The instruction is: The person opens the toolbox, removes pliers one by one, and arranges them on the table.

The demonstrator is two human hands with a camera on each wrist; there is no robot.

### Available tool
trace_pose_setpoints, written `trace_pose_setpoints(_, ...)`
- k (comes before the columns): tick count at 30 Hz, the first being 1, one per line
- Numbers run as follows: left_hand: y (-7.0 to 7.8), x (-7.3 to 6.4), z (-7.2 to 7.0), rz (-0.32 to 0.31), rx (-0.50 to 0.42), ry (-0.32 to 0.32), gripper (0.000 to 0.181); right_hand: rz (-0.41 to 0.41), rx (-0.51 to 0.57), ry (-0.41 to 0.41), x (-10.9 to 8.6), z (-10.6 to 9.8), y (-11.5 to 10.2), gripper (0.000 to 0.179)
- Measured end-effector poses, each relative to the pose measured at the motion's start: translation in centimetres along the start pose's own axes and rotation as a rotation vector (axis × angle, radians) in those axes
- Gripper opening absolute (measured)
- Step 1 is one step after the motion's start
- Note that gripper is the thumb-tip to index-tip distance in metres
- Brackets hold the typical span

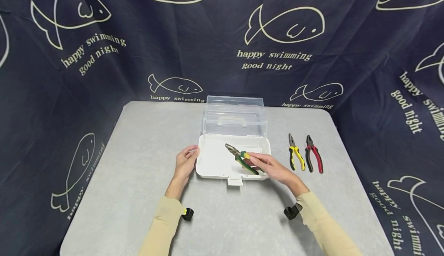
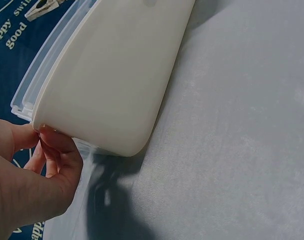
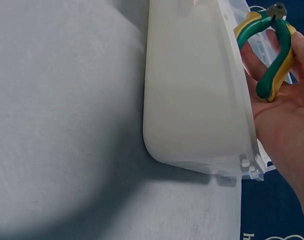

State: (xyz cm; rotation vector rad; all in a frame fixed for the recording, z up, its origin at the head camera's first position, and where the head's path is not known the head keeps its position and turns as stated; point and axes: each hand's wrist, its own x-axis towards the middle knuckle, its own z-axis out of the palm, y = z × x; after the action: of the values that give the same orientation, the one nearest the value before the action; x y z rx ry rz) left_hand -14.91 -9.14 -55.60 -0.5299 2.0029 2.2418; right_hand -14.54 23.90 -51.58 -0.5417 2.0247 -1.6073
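Note:
A white plastic box [image 1: 215, 159] stands on the table with its clear lid [image 1: 234, 113] raised at the back. My left hand [image 1: 185, 163] touches the box's left rim; in the left wrist view its thumb and a finger pinch that edge. Over the box's right part, my right hand [image 1: 272, 167] holds pliers with green and yellow handles [image 1: 246, 163], their metal head pointing up and left. One handle lies against the palm in the right wrist view, where the pliers' handles [image 3: 277, 70] are spread apart.
To the right of the box lie yellow and black long-nose pliers [image 1: 296, 154] and red and black pliers [image 1: 313, 155]. A latch [image 1: 235, 181] sticks out from the box's front. Dark fish-printed cloth [image 1: 222, 48] hangs behind and beside the grey table [image 1: 145, 144].

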Motion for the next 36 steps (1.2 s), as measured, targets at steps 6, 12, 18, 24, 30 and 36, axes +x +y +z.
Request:
trace_pose_setpoints(6,0.0,0.0,0.0,0.004,0.006,-0.004,0.031,0.025,0.031,0.077,-0.9,-0.2,-0.3,0.048)
trace_pose_setpoints(12,-0.2,0.1,-0.1,0.004,0.012,-0.002,0.031,0.047,0.093,0.129,-1.3,-0.8,0.2,0.052)
trace_pose_setpoints(18,-0.2,0.0,-0.1,0.005,0.001,0.000,0.031,0.025,0.154,0.154,-1.8,-1.1,0.1,0.054)
trace_pose_setpoints(24,-0.1,-0.1,-0.1,0.004,0.022,0.001,0.031,-0.014,0.218,0.167,-2.5,-1.5,0.1,0.054)
trace_pose_setpoints(30,0.4,-0.4,0.0,0.008,0.015,-0.009,0.033,-0.027,0.316,0.179,-3.0,-2.5,0.3,0.056)
trace_pose_setpoints(36,-0.1,-0.1,-0.1,0.003,0.023,0.000,0.032,-0.030,0.470,0.213,-3.8,-3.2,0.5,0.033)
